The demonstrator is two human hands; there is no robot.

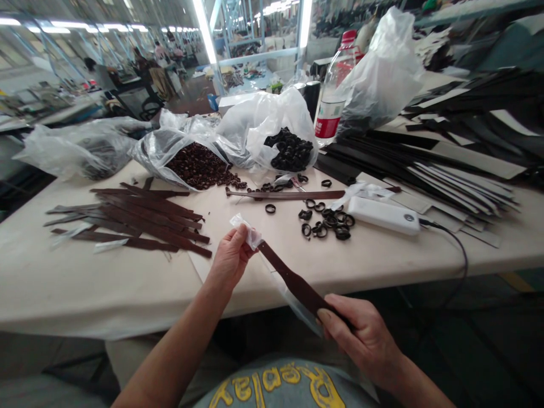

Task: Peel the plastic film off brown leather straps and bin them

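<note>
A dark brown leather strap point(293, 277) slants between my two hands over the table's front edge. My left hand point(232, 255) pinches a crumpled piece of clear plastic wrap point(249, 231) at the strap's far end. Around the strap's wider near end, my right hand point(361, 328) is closed, thumb on top. A strip of clear film hangs along the strap's underside. Just beyond lie several black loops point(323, 220) and another long brown strap point(289, 195). To the left is a pile of brown straps point(148, 218).
Plastic bags of small brown pieces point(199, 164) and black loops point(291, 148) stand at the back. A red-capped bottle point(331, 90) rises behind. At right are a white corded device point(382, 215) and stacked black strips point(408, 164). The cord drops over the table edge.
</note>
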